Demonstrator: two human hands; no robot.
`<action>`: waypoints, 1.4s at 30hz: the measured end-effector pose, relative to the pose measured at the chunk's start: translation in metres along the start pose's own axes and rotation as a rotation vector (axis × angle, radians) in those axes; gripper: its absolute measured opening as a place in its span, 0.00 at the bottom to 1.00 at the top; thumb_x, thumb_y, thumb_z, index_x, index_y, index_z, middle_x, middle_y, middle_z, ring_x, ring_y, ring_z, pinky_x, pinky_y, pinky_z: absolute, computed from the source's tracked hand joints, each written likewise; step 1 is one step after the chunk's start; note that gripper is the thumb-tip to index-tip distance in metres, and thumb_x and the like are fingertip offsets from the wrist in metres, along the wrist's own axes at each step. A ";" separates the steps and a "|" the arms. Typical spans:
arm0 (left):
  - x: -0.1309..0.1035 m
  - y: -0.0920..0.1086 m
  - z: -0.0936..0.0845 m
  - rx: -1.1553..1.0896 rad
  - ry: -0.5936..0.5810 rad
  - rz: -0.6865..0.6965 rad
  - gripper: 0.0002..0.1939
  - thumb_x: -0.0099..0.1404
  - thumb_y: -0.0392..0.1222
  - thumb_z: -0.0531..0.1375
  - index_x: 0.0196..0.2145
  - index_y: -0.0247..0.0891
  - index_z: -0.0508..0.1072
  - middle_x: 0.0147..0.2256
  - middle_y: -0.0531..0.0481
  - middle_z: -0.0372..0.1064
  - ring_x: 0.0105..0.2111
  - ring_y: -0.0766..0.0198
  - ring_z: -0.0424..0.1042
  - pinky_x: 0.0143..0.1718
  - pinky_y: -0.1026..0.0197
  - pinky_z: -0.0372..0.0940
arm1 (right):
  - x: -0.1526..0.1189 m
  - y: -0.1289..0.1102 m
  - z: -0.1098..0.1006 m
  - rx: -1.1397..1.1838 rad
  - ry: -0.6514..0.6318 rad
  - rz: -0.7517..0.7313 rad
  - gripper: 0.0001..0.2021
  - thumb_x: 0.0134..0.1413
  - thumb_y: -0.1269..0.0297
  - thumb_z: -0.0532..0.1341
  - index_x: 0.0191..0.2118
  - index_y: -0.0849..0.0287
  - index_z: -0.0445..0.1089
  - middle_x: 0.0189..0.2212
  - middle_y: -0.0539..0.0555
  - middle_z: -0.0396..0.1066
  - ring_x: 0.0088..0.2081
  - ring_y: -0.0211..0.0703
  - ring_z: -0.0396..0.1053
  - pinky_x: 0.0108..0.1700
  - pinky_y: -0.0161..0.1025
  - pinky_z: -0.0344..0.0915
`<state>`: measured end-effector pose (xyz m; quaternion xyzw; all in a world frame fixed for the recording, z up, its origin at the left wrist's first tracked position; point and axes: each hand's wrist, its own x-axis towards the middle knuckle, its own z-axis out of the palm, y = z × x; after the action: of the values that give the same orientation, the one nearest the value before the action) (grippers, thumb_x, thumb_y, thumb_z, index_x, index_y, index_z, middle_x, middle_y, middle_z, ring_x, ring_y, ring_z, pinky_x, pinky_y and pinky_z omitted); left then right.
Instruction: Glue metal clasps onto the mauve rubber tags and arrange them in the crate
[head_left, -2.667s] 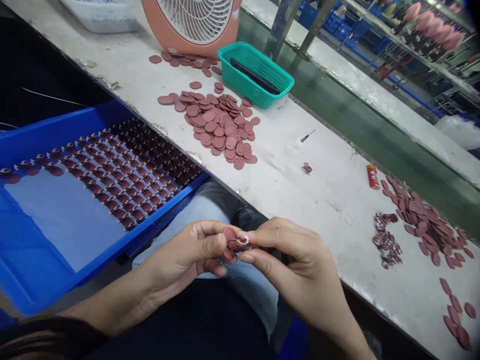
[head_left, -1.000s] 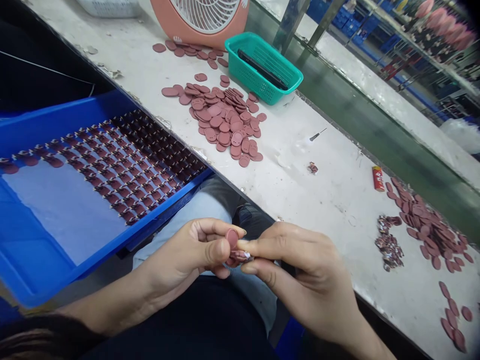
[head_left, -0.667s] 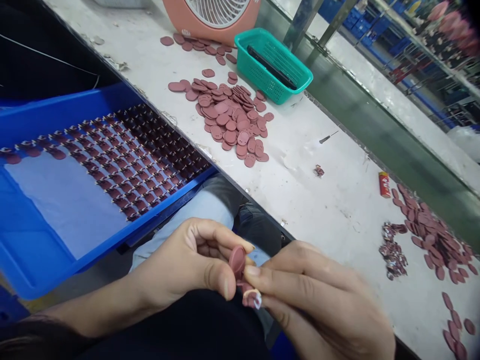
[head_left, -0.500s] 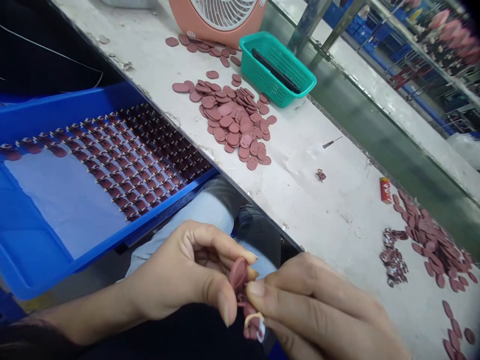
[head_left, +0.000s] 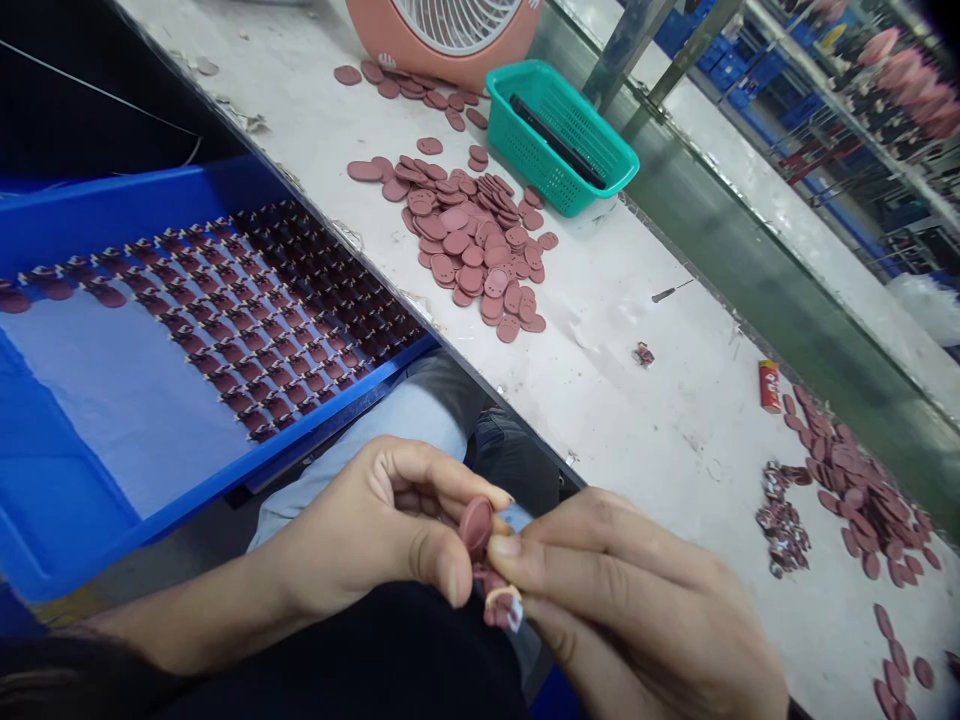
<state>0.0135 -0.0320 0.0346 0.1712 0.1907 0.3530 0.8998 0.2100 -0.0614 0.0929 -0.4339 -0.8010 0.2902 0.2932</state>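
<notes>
Between its thumb and fingers, my left hand [head_left: 397, 530] pinches a reddish-brown oval disc [head_left: 476, 524] by the edge. My right hand [head_left: 637, 600] grips a small reddish-brown figure part [head_left: 501, 604] with a cream band and a white bit, right against the disc. The two pieces touch; how they join is hidden by my fingertips. Both hands are held above my lap, in front of the table edge. Left of them, a blue tray [head_left: 97, 540] holds rows of small dark-red figures on oval bases [head_left: 247, 350].
On the white table [head_left: 637, 450] lie a large pile of oval discs [head_left: 472, 240] and another at right [head_left: 862, 490]. Small figure parts [head_left: 781, 520] are heaped beside it. A green basket [head_left: 562, 140], an orange fan [head_left: 450, 40], a thin pointed tool [head_left: 671, 291] and a red cylinder [head_left: 768, 386] also stand or lie there.
Both hands have risen slightly in view, still holding the disc and the figure part together. The figure part now sits higher, closer under the disc. The camera view has shifted a little.
</notes>
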 end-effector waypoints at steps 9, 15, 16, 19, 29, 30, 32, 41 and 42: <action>0.008 -0.007 -0.015 0.116 0.186 0.110 0.17 0.47 0.48 0.80 0.33 0.41 0.86 0.25 0.53 0.80 0.22 0.71 0.75 0.24 0.75 0.71 | 0.021 0.014 0.008 0.239 0.056 -0.020 0.09 0.58 0.79 0.68 0.44 0.66 0.79 0.36 0.54 0.81 0.38 0.32 0.78 0.44 0.27 0.75; 0.008 -0.010 -0.016 0.112 0.216 0.092 0.15 0.49 0.48 0.80 0.33 0.41 0.86 0.26 0.51 0.80 0.24 0.71 0.75 0.24 0.76 0.70 | 0.021 0.018 0.009 0.244 0.073 0.009 0.09 0.58 0.76 0.69 0.43 0.60 0.81 0.35 0.53 0.81 0.37 0.33 0.78 0.41 0.28 0.74; 0.008 -0.011 -0.016 0.112 0.220 0.088 0.15 0.49 0.48 0.80 0.33 0.41 0.86 0.26 0.51 0.81 0.24 0.70 0.76 0.24 0.76 0.70 | 0.021 0.018 0.009 0.242 0.070 0.012 0.09 0.58 0.76 0.69 0.44 0.60 0.81 0.35 0.53 0.80 0.37 0.33 0.78 0.41 0.29 0.74; 0.007 -0.011 -0.017 0.109 0.224 0.072 0.15 0.49 0.48 0.80 0.33 0.42 0.86 0.27 0.50 0.81 0.26 0.69 0.76 0.23 0.76 0.69 | 0.022 0.017 0.007 0.228 0.054 0.012 0.09 0.58 0.76 0.69 0.44 0.61 0.80 0.35 0.51 0.80 0.37 0.33 0.78 0.41 0.29 0.74; 0.006 -0.010 -0.021 0.075 0.201 -0.008 0.17 0.51 0.50 0.79 0.36 0.41 0.86 0.27 0.50 0.76 0.25 0.70 0.74 0.22 0.76 0.69 | 0.026 0.015 0.001 0.169 -0.032 0.023 0.08 0.60 0.74 0.68 0.44 0.57 0.79 0.33 0.49 0.79 0.35 0.34 0.76 0.39 0.32 0.73; 0.006 -0.010 -0.021 0.073 0.195 -0.013 0.18 0.51 0.51 0.79 0.36 0.40 0.86 0.27 0.50 0.76 0.25 0.70 0.73 0.22 0.76 0.68 | 0.026 0.014 0.000 0.164 -0.040 0.030 0.09 0.61 0.73 0.68 0.45 0.56 0.79 0.34 0.49 0.79 0.35 0.34 0.75 0.38 0.32 0.73; 0.006 -0.010 -0.022 0.069 0.206 -0.022 0.19 0.49 0.51 0.79 0.35 0.39 0.85 0.27 0.50 0.75 0.24 0.70 0.72 0.21 0.76 0.68 | 0.025 0.013 -0.001 0.151 -0.048 0.044 0.13 0.60 0.70 0.69 0.50 0.56 0.78 0.36 0.50 0.77 0.35 0.34 0.74 0.36 0.31 0.72; 0.007 -0.007 -0.023 0.025 0.170 -0.051 0.21 0.47 0.53 0.80 0.33 0.36 0.83 0.27 0.51 0.72 0.26 0.70 0.70 0.21 0.76 0.67 | 0.026 0.020 0.005 0.131 -0.005 0.037 0.09 0.62 0.69 0.67 0.48 0.53 0.79 0.35 0.50 0.76 0.36 0.34 0.74 0.37 0.31 0.71; 0.007 -0.008 -0.023 0.018 0.176 -0.053 0.21 0.47 0.53 0.80 0.33 0.36 0.83 0.27 0.52 0.71 0.26 0.70 0.69 0.21 0.76 0.67 | 0.027 0.020 0.007 0.135 0.009 0.032 0.09 0.62 0.70 0.67 0.46 0.53 0.80 0.34 0.50 0.76 0.35 0.35 0.74 0.37 0.31 0.71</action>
<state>0.0122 -0.0282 0.0092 0.1427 0.2766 0.3409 0.8871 0.2039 -0.0305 0.0798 -0.4271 -0.7713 0.3459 0.3209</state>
